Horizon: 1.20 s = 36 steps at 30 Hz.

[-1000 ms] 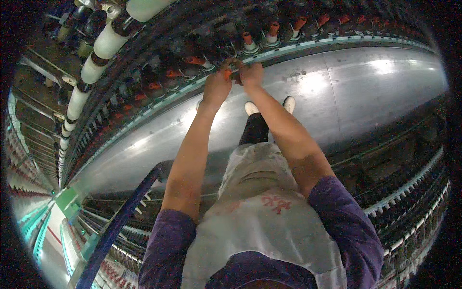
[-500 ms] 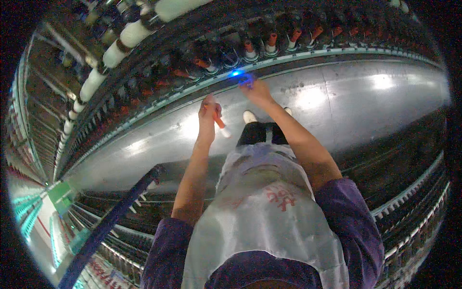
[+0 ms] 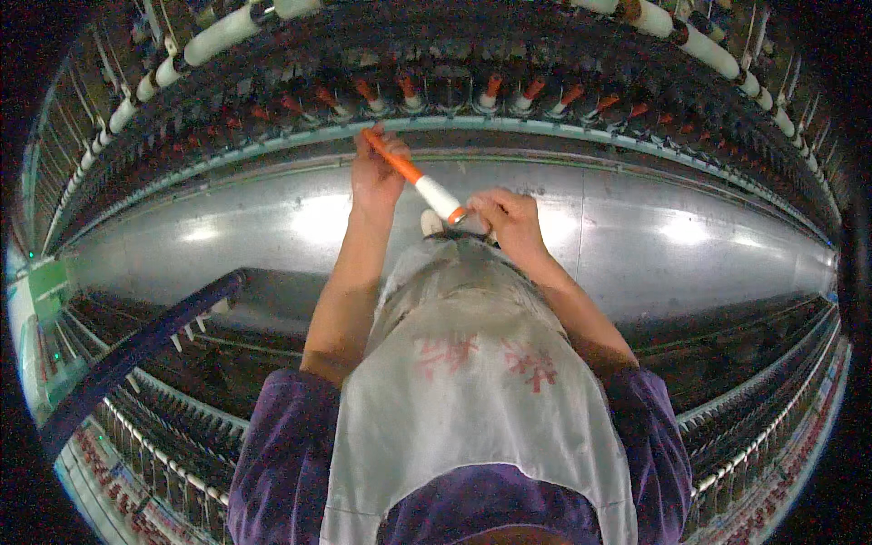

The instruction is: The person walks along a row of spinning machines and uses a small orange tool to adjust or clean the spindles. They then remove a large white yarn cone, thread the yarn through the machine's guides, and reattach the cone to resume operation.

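Both hands pinch orange plastic bobbin [image 3: 420, 184], part-wound white: left hand [image 3: 375, 174] top, right hand [image 3: 509, 221] base; probably off the spindle row [image 3: 509, 95] beyond.

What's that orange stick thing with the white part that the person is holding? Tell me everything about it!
The bobbin is a slim orange tube with white thread wound round its lower part and an orange tip beyond. It looks like plastic. It lies slanted in the air between both hands: the left hand pinches the bare orange upper end, the right hand holds the lower tip. It sits before a row of similar orange bobbins on the spinning machine.
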Each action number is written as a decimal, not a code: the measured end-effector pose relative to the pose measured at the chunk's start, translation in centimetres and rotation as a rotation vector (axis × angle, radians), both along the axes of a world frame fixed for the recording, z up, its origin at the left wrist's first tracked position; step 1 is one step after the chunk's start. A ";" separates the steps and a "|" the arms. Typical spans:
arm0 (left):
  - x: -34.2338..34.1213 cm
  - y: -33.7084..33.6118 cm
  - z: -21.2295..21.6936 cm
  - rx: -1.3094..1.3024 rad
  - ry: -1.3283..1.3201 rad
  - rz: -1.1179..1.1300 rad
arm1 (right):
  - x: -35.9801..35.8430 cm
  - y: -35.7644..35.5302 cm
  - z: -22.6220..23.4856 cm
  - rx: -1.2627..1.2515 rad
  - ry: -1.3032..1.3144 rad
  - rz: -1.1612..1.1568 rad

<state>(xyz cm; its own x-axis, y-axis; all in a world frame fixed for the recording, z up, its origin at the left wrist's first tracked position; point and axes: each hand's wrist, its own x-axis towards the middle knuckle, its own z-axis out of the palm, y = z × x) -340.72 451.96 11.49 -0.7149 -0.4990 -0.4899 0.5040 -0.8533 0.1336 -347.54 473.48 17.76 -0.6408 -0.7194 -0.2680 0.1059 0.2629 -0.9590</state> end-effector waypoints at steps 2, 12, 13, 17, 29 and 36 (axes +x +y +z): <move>-0.3 0.4 0.6 0.154 0.150 -0.022 | 0.1 -0.6 0.2 -0.223 -0.407 -0.119; -1.5 2.1 4.2 -1.020 -0.640 -0.324 | 0.9 1.7 -7.4 0.231 0.959 0.550; -1.5 1.9 4.1 -1.252 -0.803 -0.331 | 0.1 2.3 -9.2 0.313 0.843 0.533; -0.8 -0.4 2.9 -0.393 -0.299 -0.226 | -3.5 6.4 -13.2 1.216 1.101 0.597; -2.4 0.9 2.3 -0.181 -0.108 -0.499 | -2.0 -0.3 -3.9 0.127 0.249 0.207; -2.3 1.8 2.9 -0.552 -0.170 -0.586 | -2.8 1.3 -2.2 0.287 0.325 0.223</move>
